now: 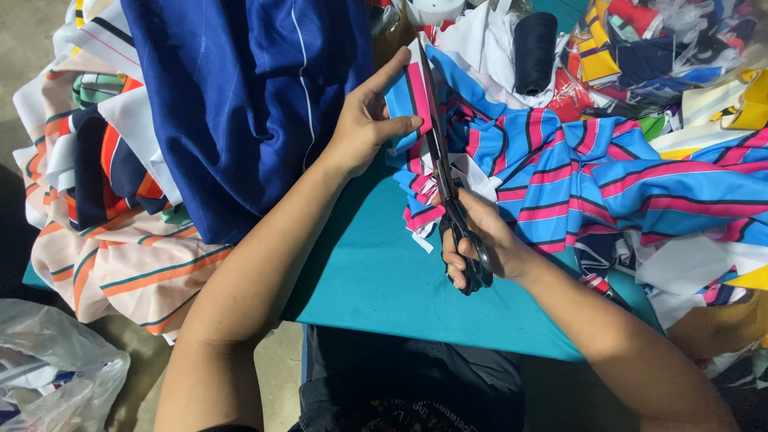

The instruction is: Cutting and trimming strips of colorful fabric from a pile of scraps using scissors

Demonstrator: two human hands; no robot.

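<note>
My right hand (484, 240) grips the handles of large black scissors (442, 164), whose long blades point away from me into a blue, pink and black striped cloth (560, 172). My left hand (370, 116) pinches the cloth's near left edge beside the blades, thumb and fingers on a pink and blue strip. The cloth lies bunched on a teal table (384, 272). Small striped offcuts lie under the scissors.
A heap of dark blue fabric (248, 96) and peach, orange and navy striped cloth (120, 240) lies at left. A dark thread spool (534, 52) and mixed coloured scraps (664, 48) sit at the back right. A clear plastic bag (48, 368) lies on the floor.
</note>
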